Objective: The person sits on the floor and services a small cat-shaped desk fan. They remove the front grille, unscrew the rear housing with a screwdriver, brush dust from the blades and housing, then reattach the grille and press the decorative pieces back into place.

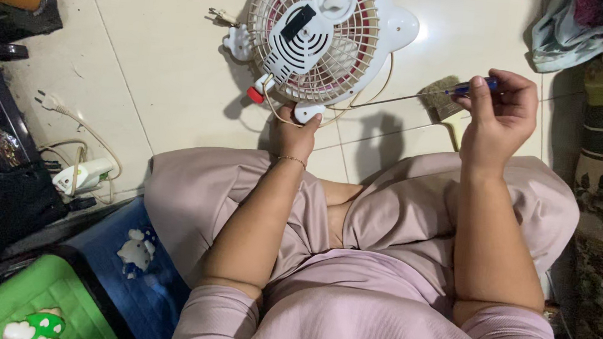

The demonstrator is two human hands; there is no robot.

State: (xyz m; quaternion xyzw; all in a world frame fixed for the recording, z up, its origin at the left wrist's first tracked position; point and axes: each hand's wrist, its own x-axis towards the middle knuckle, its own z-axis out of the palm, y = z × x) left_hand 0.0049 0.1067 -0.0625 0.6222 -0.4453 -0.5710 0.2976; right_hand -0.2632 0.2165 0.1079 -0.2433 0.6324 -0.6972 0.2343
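One view only, from the head camera, looking down over a lap in pale pink cloth. Left hand closed on the lower foot of the small white fan, bracing it where it lies face-down on the pale floor tiles, just ahead of the knees. Right hand pinched shut around the blue handle of a long thin screwdriver, shaft running left toward the fan's lower edge, tip lost among the loose cord there.

Best done, by this look, with the fan held firmly flat so it cannot rock, the shaft kept in line with whatever screw it meets, and the cord pushed clear of the tip; slipping seems the main risk with so long a shaft held so far back.

Fan itself: round, white, cream rear grille with pinkish blades showing through, white motor housing with a dark slot at the centre, ear-like lugs on the rim, a red knob low on the left, thin cream cord looping beneath. Behind the screwdriver, a bristle brush on the tiles. Far left, a white plug and a coiled cable.
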